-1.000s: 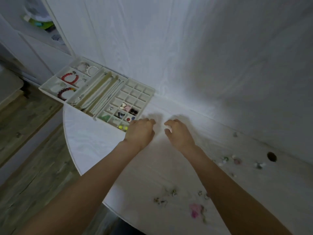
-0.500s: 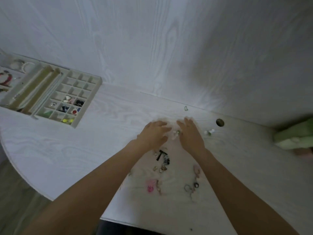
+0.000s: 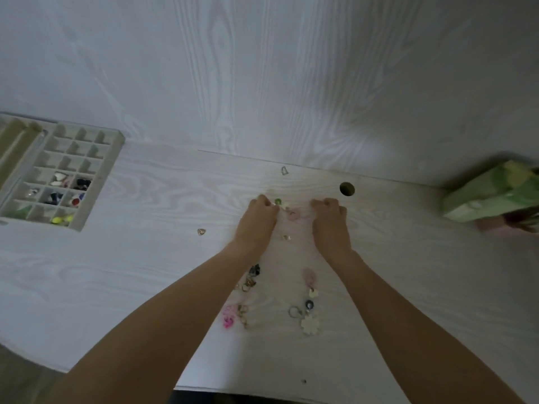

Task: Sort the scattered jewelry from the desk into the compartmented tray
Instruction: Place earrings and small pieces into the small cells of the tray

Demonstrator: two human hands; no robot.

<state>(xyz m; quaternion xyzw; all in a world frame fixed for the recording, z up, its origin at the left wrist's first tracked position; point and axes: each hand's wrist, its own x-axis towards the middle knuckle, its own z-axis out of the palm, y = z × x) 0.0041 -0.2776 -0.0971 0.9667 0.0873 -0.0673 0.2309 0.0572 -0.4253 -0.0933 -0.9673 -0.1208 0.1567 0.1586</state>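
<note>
Both hands work the far cluster on the desk (image 3: 408,272). The left hand (image 3: 258,220) curls its fingers at a green bead (image 3: 277,201); the right hand (image 3: 329,221) curls likewise, its hold undeterminable. The tray (image 3: 118,147) sits well left, hence gathering first.

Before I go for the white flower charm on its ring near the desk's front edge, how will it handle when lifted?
The white flower charm probably dangles and swings, since it looks linked to a thin metal ring and a dark bead. It looks small and flat, so likely light and hard to pinch off the desk. Linked pieces may drag along.
</note>
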